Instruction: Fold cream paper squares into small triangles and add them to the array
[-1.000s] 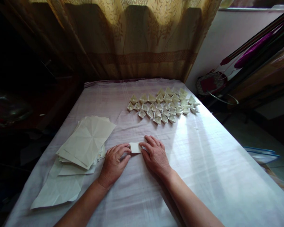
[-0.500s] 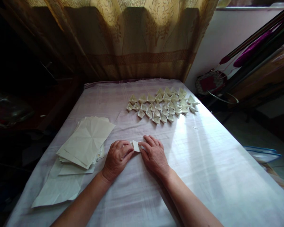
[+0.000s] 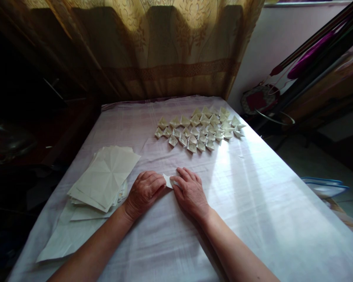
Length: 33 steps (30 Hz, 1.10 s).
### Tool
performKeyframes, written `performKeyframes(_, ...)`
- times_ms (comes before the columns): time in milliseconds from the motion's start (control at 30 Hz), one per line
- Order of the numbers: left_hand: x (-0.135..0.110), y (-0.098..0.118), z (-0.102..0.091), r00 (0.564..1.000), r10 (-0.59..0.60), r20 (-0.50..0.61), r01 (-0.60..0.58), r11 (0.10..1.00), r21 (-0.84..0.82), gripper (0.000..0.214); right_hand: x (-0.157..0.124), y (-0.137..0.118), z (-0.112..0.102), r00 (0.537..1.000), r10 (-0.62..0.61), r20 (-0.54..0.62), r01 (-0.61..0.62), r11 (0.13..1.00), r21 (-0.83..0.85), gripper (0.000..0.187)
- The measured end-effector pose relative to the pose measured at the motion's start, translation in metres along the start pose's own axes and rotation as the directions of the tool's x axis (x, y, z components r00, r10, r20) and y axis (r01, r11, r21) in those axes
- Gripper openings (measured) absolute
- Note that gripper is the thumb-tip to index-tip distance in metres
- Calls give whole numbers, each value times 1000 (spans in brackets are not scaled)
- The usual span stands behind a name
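Note:
A small folded white paper piece (image 3: 167,180) lies on the cloth-covered table (image 3: 253,203) between my two hands. My left hand (image 3: 144,192) has its fingers curled and pressed onto the piece's left part, covering most of it. My right hand (image 3: 190,191) pinches the piece's right edge with its fingertips. Only a small pointed corner of the paper shows between the hands. A stack of creased white paper sheets (image 3: 104,178) lies just left of my left hand.
Several small folded paper shapes (image 3: 198,129) are laid in rows at the far middle of the table. A patterned curtain (image 3: 153,47) hangs behind. Rods and a round object (image 3: 260,100) stand at the right, beside the table's edge.
My left hand has slid right over the paper piece, folding it. The visible paper has shrunk from a flat rectangle to a small pointed corner. The right hand has barely moved.

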<state>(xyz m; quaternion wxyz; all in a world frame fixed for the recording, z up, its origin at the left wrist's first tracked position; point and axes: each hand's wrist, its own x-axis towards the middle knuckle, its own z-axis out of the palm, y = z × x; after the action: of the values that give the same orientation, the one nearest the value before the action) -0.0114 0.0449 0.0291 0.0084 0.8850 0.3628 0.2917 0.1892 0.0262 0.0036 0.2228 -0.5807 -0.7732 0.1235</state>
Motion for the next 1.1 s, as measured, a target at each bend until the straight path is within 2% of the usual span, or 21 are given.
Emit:
performKeyframes(300,3,-4,-2,996,72,-43,-72,997,-8,15,0,0,-1,1000,4,17,-4,1000,2,25)
performKeyframes(600,1,-6,-4,992,122,-26,-121,992,48,13,0,0,-1,1000,9,24,-9,1000,-6,26)
performKeyframes(767,-5,-5,-2,996,78,45,-80,997,25,14,1,-2,-2,999,17,34,-17,1000,-7,25)
performKeyframes(900,-20,-5,-5,996,0,90,-2,1000,24,13,0,-2,-2,999,14,33,-14,1000,-11,25)
performKeyframes(1100,-39,-8,-16,988,-126,87,117,987,107,17,0,-1,0,1000,2,15,-2,1000,2,25)
